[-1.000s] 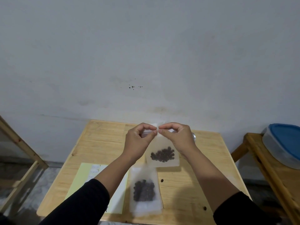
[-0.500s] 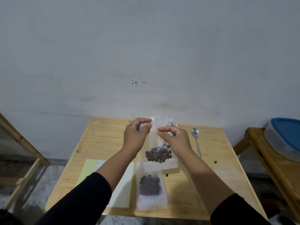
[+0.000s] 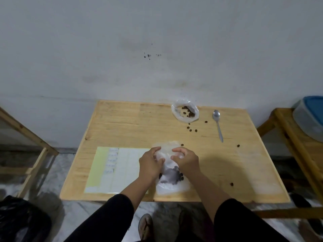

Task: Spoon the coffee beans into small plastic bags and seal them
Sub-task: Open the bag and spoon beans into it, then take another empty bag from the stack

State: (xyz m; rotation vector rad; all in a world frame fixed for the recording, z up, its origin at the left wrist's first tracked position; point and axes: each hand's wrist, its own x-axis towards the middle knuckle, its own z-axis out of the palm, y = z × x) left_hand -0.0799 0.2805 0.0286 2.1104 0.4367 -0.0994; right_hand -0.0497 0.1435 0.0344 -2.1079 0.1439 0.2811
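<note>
A small clear plastic bag (image 3: 168,173) with dark coffee beans in its lower half lies on the wooden table (image 3: 125,126), over another filled bag. My left hand (image 3: 151,165) and my right hand (image 3: 187,162) both pinch its upper part, fingers curled on the plastic. At the back of the table stands an open crumpled bag of coffee beans (image 3: 185,111). A metal spoon (image 3: 218,124) lies to its right. Loose beans (image 3: 192,130) are scattered on the wood.
A yellow and white sheet (image 3: 113,169) lies at the table's front left. To the right, a wooden stand carries a blue-lidded plastic container (image 3: 311,116). A wooden frame (image 3: 26,137) stands at the left, a black bag (image 3: 21,222) on the floor.
Both hands have come down from chest height with the filled bag onto the table, over the other bag. The view has tilted down, and the source bag now shows.
</note>
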